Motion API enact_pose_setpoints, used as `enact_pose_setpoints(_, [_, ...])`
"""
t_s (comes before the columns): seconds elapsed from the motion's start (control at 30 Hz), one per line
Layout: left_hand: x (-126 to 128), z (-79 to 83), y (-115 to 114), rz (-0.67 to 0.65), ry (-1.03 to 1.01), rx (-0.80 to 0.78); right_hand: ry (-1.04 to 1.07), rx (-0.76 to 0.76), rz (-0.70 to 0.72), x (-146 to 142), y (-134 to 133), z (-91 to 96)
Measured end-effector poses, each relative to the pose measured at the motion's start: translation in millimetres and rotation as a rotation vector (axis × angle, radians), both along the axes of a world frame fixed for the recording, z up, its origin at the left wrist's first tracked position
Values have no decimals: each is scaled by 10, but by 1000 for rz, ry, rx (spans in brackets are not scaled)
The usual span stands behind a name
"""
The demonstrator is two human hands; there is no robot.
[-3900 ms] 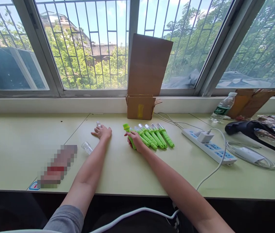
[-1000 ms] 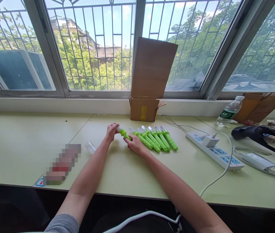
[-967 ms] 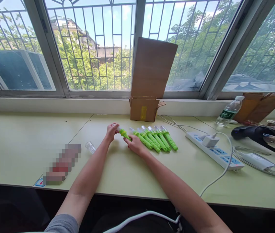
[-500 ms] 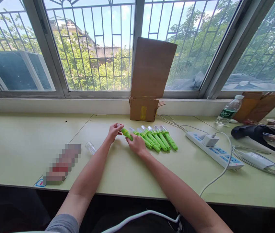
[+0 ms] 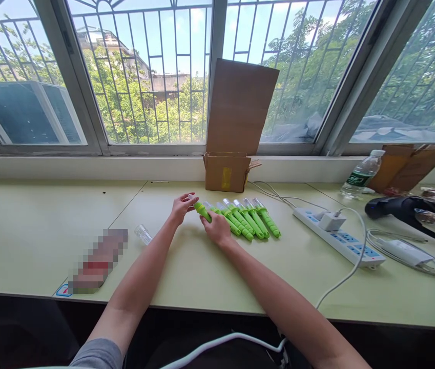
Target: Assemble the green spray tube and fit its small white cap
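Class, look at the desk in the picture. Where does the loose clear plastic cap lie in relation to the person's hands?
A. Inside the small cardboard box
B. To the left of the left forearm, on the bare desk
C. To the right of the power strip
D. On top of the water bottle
B: the clear cap lies alone on the desk, left of the forearm, while the left hand and right hand hold a green brush.

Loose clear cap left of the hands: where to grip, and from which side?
Grip the clear cap across its round body, coming from above. It lies on its side on the table, alone, with open space all round; the left hand is nearest. Fingers on either side of the body should keep it from rolling, though it looks small and slippery.
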State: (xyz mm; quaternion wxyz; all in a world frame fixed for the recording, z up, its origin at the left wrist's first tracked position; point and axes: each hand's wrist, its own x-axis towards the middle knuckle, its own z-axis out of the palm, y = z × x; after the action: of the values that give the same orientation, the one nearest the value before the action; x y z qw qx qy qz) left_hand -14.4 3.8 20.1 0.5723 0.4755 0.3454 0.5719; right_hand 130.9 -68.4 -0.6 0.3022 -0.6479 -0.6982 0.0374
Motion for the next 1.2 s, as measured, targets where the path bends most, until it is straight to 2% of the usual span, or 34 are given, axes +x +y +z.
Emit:
enact_pose_setpoints(0.2, [23,-4,5,-30,-23,10,91,24,42,30,53,-29])
enact_pose_setpoints(0.43, [63,4,21,-112,-96,30,317,22,157,47,133,-65])
enact_pose_setpoints(0.63, [65,63,-12,-195,-96,62,695,-130,320,21,147,-110])
enact_pose_setpoints(0.73, [90,107,-64,-212,-54,78,815,-185,359,25,134,-98])
enact_pose_setpoints(0.93, [264,241,-239,-103,66,141,886,-195,339,22,117,-58])
enact_pose_setpoints(1.03, [375,326,-343,-102,83,188,884,-178,324,-10,120,-64])
enact_pose_setpoints(1.2, [518,449,-509,-101,112,282,865,-64,289,-52,91,-42])
